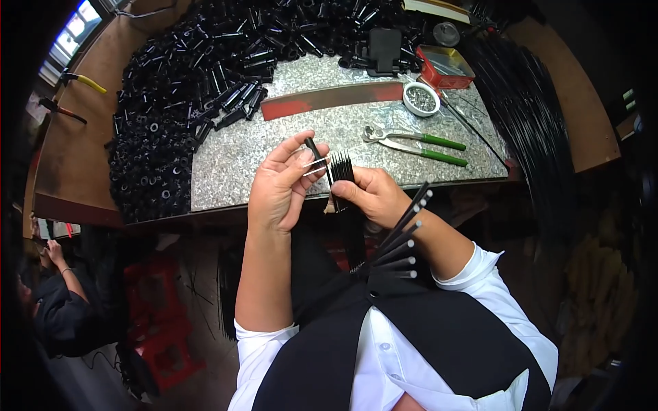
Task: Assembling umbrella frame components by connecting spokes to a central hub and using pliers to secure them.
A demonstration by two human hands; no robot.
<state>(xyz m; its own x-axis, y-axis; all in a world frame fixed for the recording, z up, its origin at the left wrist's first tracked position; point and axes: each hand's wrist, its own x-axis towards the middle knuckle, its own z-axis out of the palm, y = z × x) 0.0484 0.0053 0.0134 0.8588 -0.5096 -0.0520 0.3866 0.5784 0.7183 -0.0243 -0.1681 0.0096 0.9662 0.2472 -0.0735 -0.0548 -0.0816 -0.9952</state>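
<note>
Between the thumb and fingertips of my left hand (279, 179) is a small black plastic tube (314, 148), tilted, with a thin pale wire (313, 165) crossing it. Close beside it, my right hand (369, 194) is closed around a bundle of thin black ribs (340, 169), their narrow ends pointing up. The tube and the rib ends are very near each other; whether they touch I cannot tell. Lower down, over my lap, several black rods with pale round tips (404, 257) fan out below my right forearm. Both hands are just above the table's front edge.
Black tubular parts (205, 75) heap over the left and back of the speckled tabletop (233, 175). Green-handled pincers (425, 145), a white cup of metal bits (421, 99), a red tin (445, 66) and a red-and-dark strip (332, 101) lie ahead. Long black rods (528, 103) hang at right. Another person (68, 294) sits left.
</note>
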